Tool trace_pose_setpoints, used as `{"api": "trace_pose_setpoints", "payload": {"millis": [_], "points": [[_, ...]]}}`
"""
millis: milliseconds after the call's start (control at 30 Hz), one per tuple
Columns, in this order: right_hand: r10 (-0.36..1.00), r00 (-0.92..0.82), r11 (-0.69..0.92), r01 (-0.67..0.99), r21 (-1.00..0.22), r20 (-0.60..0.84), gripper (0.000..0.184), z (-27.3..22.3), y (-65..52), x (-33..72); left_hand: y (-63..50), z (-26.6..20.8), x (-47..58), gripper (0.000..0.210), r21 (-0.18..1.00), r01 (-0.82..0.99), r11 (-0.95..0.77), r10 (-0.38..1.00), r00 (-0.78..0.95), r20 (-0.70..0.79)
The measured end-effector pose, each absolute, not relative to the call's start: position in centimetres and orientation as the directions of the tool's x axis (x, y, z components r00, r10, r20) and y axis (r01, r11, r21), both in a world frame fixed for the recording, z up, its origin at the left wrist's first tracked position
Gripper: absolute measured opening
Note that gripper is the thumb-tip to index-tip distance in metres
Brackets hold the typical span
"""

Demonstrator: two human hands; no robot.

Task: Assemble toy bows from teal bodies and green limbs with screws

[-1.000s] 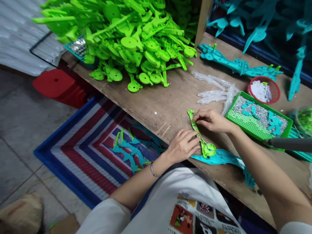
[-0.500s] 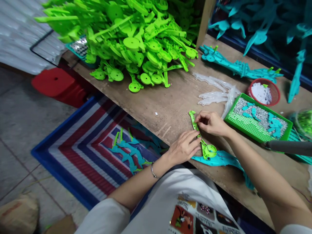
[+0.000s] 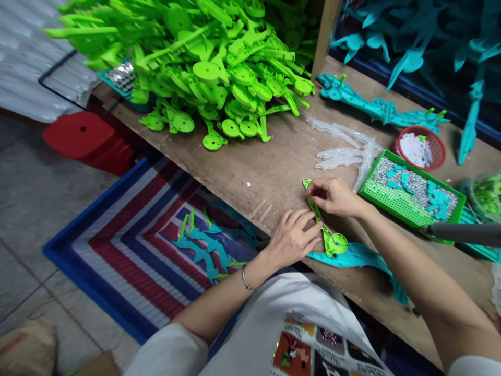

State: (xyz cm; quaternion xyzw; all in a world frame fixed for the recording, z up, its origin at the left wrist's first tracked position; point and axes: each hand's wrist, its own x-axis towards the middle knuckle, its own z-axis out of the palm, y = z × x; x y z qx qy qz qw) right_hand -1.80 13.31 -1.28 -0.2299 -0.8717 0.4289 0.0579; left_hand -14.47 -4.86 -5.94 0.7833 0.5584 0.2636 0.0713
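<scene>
A narrow lime-green plastic part with a round cup-like end [image 3: 335, 243] lies at the bench's front edge, its other end pointing away from me. My left hand [image 3: 293, 237] holds it down, fingers bent over its middle. My right hand [image 3: 332, 197] is closed in a pinch over the far end; what the fingertips hold is too small to make out. Along the green part runs a thin dark wire or cord, looping in the round end. Under that end, a long teal plastic part [image 3: 366, 255] lies partly below my right forearm.
A large heap of green parts [image 3: 235, 68] covers the back left. To the right are a green tray [image 3: 407, 214] of small metal pieces and teal bits, a red basket [image 3: 440, 151] and clear plastic pieces [image 3: 340, 156]. A blue-rimmed bin [image 3: 92, 290] stands below the bench.
My right hand has moved slightly toward the far end of the green part, now covering more of it. My left hand stays on the part. The view has shifted a little.
</scene>
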Motion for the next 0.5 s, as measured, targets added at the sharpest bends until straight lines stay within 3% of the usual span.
{"api": "trace_pose_setpoints", "payload": {"millis": [500], "points": [[0.443, -0.89, 0.502, 0.345, -0.793, -0.107, 0.013, -1.53, 13.71, -2.01, -4.69, -5.73, -14.48, 0.038, 0.4, 0.844, -0.357, 0.922, 0.249, 0.298]]}}
